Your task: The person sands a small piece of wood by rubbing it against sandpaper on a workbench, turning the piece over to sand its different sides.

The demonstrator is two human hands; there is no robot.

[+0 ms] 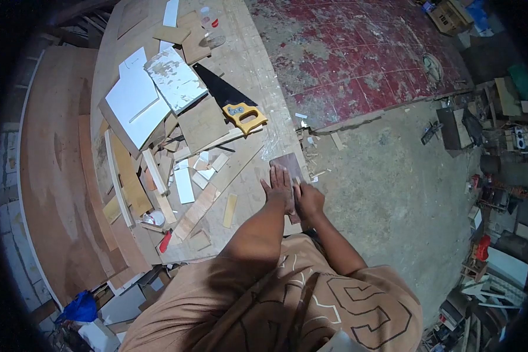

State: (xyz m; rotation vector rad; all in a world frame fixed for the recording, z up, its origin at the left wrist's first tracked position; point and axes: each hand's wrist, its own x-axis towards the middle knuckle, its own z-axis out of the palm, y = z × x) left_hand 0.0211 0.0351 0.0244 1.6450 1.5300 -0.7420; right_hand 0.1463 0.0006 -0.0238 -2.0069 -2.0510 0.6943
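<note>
A dark reddish-brown board lies at the right edge of the plywood worktable. My left hand rests flat on it with the fingers spread. Beside it, my right hand is closed at the board's right edge; whatever it grips is too small or hidden to make out. Farther up the table lies a handsaw with a yellow handle and a black blade. A narrow light wood strip is to the left of my hands.
Wood offcuts, white panels, a red-handled tool and a clear bottle lie on the table. Beyond its right edge are a stained red surface and concrete floor. Clutter lines the far right.
</note>
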